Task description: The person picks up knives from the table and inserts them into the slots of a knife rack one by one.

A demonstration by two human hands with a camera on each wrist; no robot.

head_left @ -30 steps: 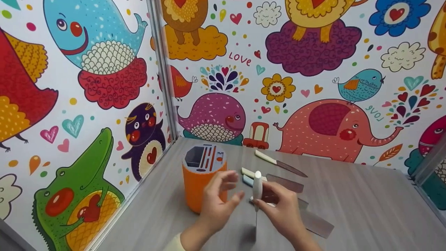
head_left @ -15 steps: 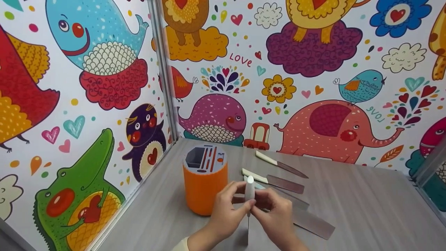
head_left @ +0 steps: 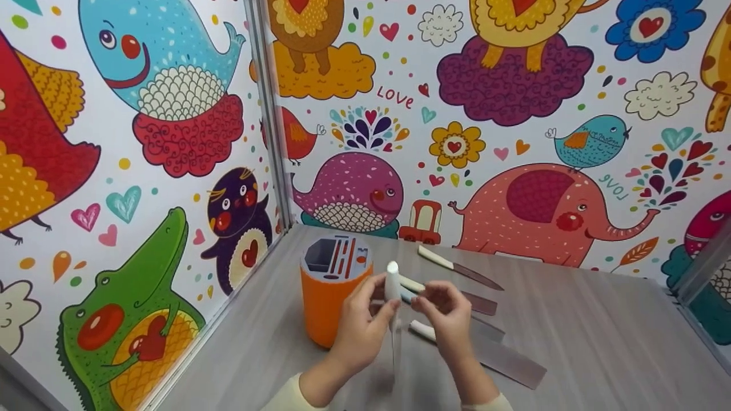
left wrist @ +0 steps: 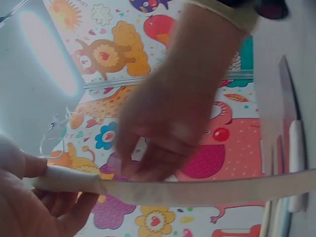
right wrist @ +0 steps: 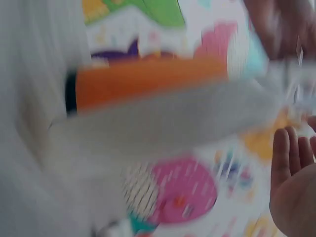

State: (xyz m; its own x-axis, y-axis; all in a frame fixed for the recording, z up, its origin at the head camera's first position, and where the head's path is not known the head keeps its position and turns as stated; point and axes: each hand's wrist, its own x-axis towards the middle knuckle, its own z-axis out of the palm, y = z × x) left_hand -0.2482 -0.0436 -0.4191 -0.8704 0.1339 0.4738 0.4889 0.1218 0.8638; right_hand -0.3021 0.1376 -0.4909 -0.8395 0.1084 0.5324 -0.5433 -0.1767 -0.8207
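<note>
My left hand (head_left: 362,322) pinches a knife by its white handle (head_left: 392,281), the blade (left wrist: 207,192) hanging down, edge-on to the head view. In the right wrist view the broad blade is blurred. My right hand (head_left: 448,311) is just right of the knife, apart from it, fingers loosely bent around nothing. Left of the hands stands an orange knife block (head_left: 325,311) with a grey slotted top. Several knives lie to the right, among them a cleaver (head_left: 511,361) with a white handle, partly hidden by my right hand, and a blue-handled knife (head_left: 406,294).
A pointed knife (head_left: 437,257) with a cream handle lies farthest back on the grey tabletop (head_left: 599,337). Nearer lies a cream-handled knife with a rectangular blade (head_left: 482,302). Cartoon-printed walls (head_left: 514,217) border the table at the back and left.
My left hand came over from beside the block and took the knife's handle. My right hand let go and drew off to the right. The knife has shifted left and slightly up.
</note>
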